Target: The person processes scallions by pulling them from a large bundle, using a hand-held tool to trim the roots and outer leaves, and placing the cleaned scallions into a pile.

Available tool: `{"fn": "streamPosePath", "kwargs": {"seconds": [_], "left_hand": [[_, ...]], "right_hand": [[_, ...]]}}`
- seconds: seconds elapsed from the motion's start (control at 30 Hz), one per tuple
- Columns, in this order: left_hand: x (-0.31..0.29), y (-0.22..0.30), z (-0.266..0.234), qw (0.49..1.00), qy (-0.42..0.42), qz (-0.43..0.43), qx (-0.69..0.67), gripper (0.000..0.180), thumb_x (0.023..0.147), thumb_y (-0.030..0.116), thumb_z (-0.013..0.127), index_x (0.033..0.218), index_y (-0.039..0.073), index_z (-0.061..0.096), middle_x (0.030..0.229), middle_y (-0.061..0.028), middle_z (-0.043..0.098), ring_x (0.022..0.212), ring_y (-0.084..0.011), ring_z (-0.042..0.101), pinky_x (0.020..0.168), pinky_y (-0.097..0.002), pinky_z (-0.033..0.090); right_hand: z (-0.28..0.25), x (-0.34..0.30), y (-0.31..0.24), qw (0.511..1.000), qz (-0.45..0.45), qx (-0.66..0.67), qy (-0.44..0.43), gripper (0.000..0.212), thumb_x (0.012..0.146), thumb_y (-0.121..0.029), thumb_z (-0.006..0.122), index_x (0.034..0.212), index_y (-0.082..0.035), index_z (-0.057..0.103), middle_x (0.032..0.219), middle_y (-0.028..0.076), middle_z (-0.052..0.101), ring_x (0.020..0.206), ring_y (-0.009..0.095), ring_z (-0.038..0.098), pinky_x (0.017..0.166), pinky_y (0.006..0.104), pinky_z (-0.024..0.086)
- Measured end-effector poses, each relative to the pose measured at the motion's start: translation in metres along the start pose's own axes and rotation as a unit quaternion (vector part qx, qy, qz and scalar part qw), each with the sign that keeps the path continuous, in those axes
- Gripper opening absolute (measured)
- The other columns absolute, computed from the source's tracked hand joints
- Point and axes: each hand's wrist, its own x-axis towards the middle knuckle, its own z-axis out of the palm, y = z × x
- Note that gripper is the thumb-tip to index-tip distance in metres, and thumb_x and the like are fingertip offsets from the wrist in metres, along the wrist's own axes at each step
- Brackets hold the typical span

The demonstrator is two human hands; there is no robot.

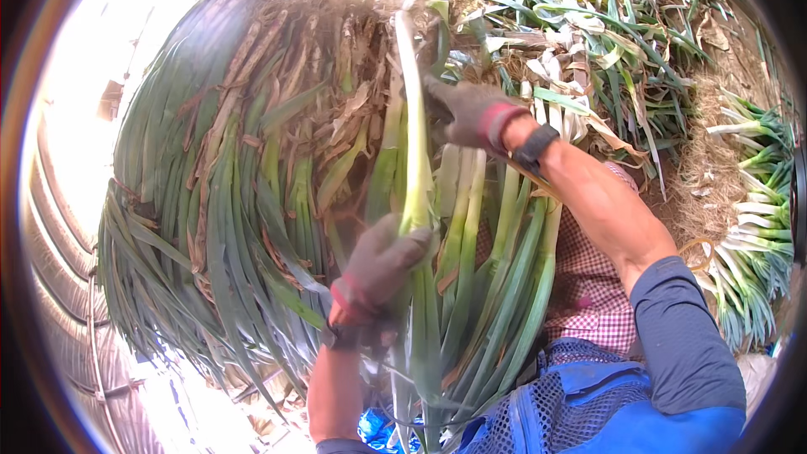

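My left hand (382, 265), in a dark glove with a red cuff, is wrapped round a long green onion (413, 118). Its bare white stem points up and away, and its green leaves hang down toward me. Close to the right of the stem is my right hand (471, 109), gloved the same way; its fingers are blurred, so their grip is unclear. Several more green onions (504, 235) lie side by side under my right forearm. To the left spreads a big heap of untrimmed green onions (227, 160) with dry brown outer leaves.
Stripped leaves and peelings (588, 42) cover the ground at the far right. Along the right edge lies a row of green onions with white stems (748, 227). A checked cloth (593, 277) is under my right arm. At the left is a pale ribbed wall (71, 286).
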Motion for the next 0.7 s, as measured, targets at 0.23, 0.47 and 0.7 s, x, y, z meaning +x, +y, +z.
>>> {"fn": "streamPosePath", "kwargs": {"seconds": [0.23,0.47,0.7], "left_hand": [[-0.09,0.029,0.039,0.997,0.015,-0.078,0.002,0.038,0.105,0.029,0.075,0.132,0.002,0.069,0.097,0.0004,0.07,0.087,-0.0098,0.063,0.074,-0.0283,0.051],[-0.153,0.006,0.063,0.984,0.062,-0.144,-0.084,0.037,0.103,0.026,0.076,0.128,0.0,0.07,0.097,-0.003,0.071,0.088,-0.0118,0.064,0.076,-0.0304,0.052],[-0.048,-0.045,0.055,0.989,0.136,0.049,0.042,0.025,0.105,0.023,0.072,0.116,0.001,0.071,0.09,-0.003,0.072,0.083,-0.0116,0.065,0.073,-0.0317,0.054]], "right_hand": [[0.011,0.072,0.056,0.982,0.1,-0.105,0.125,0.063,0.111,-0.024,0.053,0.17,-0.008,0.04,0.098,0.018,0.075,0.091,0.028,0.077,0.084,0.0459,0.064],[0.01,0.078,0.075,0.997,0.019,-0.069,0.021,0.057,0.106,-0.042,0.064,0.154,-0.011,0.065,0.133,0.017,0.074,0.113,0.03,0.073,0.101,0.0425,0.059],[0.05,-0.095,0.047,0.983,-0.075,0.153,-0.075,0.099,0.093,-0.048,0.078,0.175,-0.017,0.032,0.099,0.022,0.076,0.084,0.034,0.075,0.081,0.0444,0.061]]}}
